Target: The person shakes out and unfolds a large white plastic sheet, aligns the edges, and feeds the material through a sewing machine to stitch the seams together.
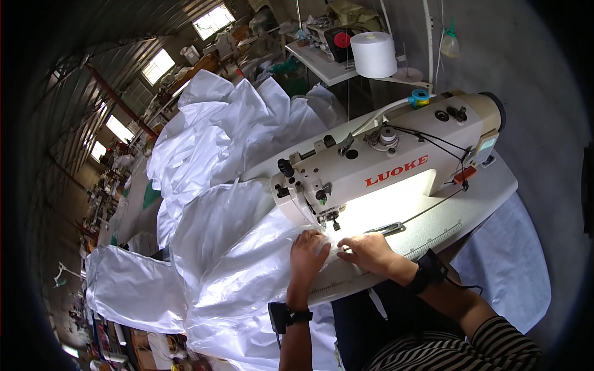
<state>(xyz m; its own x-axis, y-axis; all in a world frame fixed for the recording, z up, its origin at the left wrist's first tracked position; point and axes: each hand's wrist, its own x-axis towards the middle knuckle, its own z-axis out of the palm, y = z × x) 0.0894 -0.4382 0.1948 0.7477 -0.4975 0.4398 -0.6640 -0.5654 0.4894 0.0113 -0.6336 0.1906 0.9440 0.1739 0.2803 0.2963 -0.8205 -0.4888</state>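
A large heap of shiny white fabric (229, 272) runs up to the needle area of a white sewing machine (396, 154). Just in front of the presser foot (335, 224), my left hand (307, 253) grips the fabric, its fingers curled over it. To its right my right hand (373, 253) has thumb and forefinger drawn together on the fabric's edge. Its fingertips are partly lost in the lamp's glare. Beside that hand, thread snips (390, 229) lie on the machine bed.
A white thread cone (374, 54) stands behind the machine. Black cords hang across the machine's arm, with an orange piece (464, 175) on its right side. More white cloth (507, 266) hangs at the right. A cluttered side table (328, 65) stands at the back.
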